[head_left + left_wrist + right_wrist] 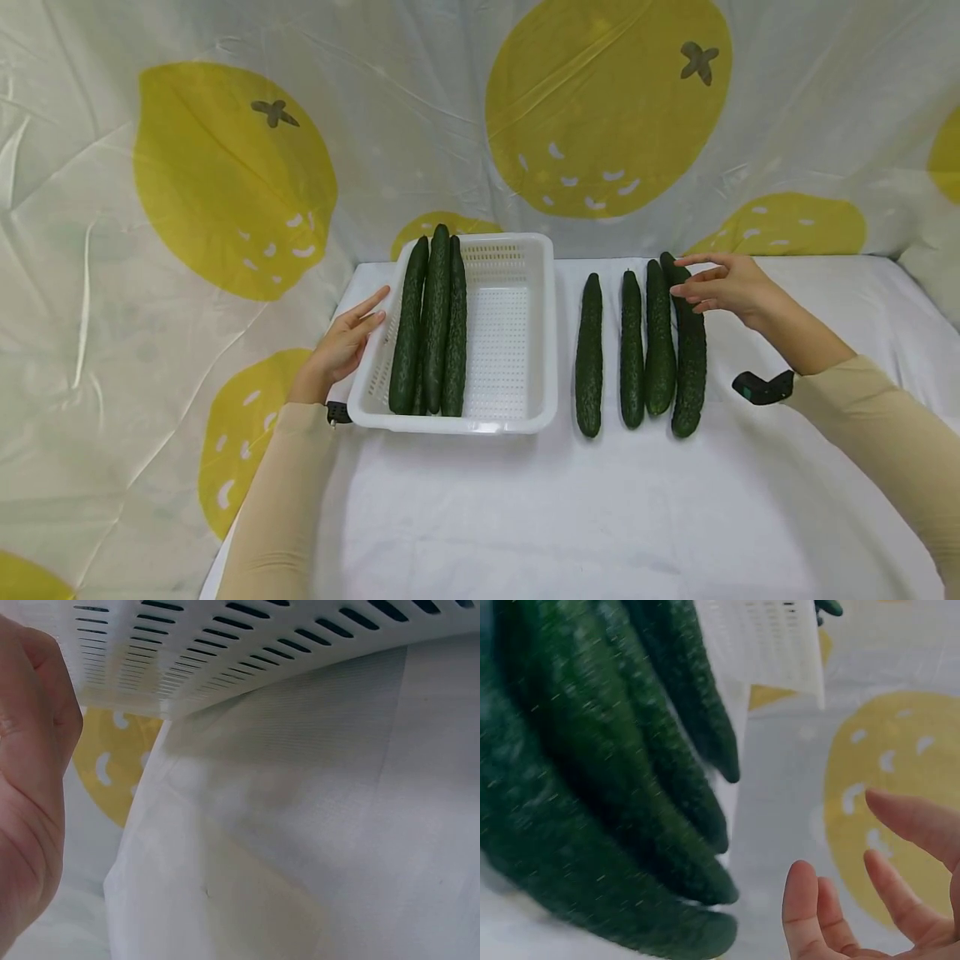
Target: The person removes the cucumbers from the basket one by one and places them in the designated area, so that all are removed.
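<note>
Near the rightmost cucumber, your right hand holds nothing, fingers loosely parted; your left hand, fingers extended, touches the white basket.

- A white-covered table is carrying the arrangement, its surface showing faint creases toward the near side.
- A white slotted basket is standing on the left part of the table, near the far edge.
- Four green cucumbers are lying side by side to the right of the basket, running lengthwise from far to near.
- The leftmost cucumber is lying apart from the other three.
- The rightmost cucumber is lying slightly aslant, its far end just beside its neighbour's.
</note>
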A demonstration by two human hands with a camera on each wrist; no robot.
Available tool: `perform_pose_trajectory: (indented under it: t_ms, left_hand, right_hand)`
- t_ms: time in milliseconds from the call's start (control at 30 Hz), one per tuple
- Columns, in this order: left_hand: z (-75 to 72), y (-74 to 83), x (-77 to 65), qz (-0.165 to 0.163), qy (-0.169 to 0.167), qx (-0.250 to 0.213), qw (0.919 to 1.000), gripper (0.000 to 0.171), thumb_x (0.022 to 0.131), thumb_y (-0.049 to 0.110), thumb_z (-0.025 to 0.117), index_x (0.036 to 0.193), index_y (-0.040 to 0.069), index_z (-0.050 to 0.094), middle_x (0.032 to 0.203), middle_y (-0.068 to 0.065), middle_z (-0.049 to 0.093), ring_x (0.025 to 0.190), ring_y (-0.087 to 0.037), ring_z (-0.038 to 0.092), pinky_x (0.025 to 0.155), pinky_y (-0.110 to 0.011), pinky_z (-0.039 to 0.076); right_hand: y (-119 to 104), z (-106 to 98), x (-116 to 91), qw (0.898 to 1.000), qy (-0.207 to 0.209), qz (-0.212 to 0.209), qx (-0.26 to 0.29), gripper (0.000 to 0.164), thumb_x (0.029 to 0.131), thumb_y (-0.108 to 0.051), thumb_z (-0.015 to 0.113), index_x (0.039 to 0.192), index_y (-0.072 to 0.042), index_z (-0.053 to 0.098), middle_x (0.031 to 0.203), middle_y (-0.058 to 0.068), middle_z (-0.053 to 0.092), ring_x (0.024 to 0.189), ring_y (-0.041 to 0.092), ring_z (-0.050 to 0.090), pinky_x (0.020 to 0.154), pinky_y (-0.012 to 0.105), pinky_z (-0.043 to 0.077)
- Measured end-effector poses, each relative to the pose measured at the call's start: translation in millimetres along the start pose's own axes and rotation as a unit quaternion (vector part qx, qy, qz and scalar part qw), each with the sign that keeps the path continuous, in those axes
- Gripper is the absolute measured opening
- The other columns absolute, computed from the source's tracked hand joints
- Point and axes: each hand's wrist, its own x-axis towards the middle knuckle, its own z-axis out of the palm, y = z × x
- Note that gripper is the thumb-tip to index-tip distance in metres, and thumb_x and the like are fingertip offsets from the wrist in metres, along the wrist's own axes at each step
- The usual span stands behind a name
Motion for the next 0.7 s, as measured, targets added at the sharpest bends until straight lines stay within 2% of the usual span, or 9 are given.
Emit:
perform_pose_trajectory:
  t_ms: [133,233,367,500,700]
  left_hand:
    - [-0.5,0.1,1.0,0.003,0.001,0.001,1.0000,0.054,0.108,0.010,0.044,0.158,0.016,0.029,0.126,-0.005,0.060,0.098,-0.015,0.066,0.077,-0.026,0.057]
    - [-0.3,0.5,1.9,0.004,0.002,-0.001,1.0000,0.053,0.107,0.009,0.044,0.158,0.016,0.029,0.126,-0.004,0.060,0.098,-0.015,0.066,0.077,-0.026,0.057]
    - [0.4,1.3,2.7,0.005,0.004,0.004,1.0000,0.054,0.107,0.010,0.045,0.158,0.016,0.030,0.129,-0.004,0.058,0.097,-0.013,0.066,0.076,-0.024,0.057]
    - [0.4,0.8,2.6,0.005,0.004,0.005,1.0000,0.054,0.107,0.010,0.045,0.159,0.014,0.028,0.128,-0.004,0.058,0.095,-0.013,0.066,0.075,-0.024,0.057]
    - [0.8,-0.4,0.2,0.005,0.003,0.011,0.9999,0.056,0.107,0.011,0.046,0.159,0.013,0.025,0.131,-0.006,0.056,0.098,-0.013,0.065,0.077,-0.024,0.056]
  right_hand:
    - [-20.2,9.4,3.0,1.000,-0.004,-0.020,-0.017,0.052,0.094,-0.017,0.072,0.140,-0.007,0.050,0.108,0.007,0.059,0.082,0.009,0.067,0.077,0.032,0.058]
    - [-36.0,17.5,5.2,0.999,-0.014,-0.036,-0.017,0.057,0.095,-0.015,0.070,0.144,-0.001,0.044,0.111,0.011,0.058,0.084,0.009,0.067,0.076,0.031,0.059]
    - [-56.0,30.6,6.7,0.998,-0.031,-0.046,-0.002,0.057,0.096,-0.012,0.069,0.146,0.001,0.044,0.116,0.014,0.057,0.086,0.011,0.067,0.075,0.029,0.058]
    - [-72.2,44.4,7.4,0.997,-0.046,-0.050,0.027,0.054,0.096,-0.011,0.069,0.144,-0.001,0.046,0.112,0.011,0.060,0.087,0.015,0.067,0.076,0.029,0.058]
    - [-89.9,67.1,12.3,0.994,-0.064,-0.059,0.060,0.052,0.094,-0.008,0.071,0.141,-0.001,0.050,0.110,0.011,0.062,0.090,0.021,0.068,0.082,0.035,0.058]
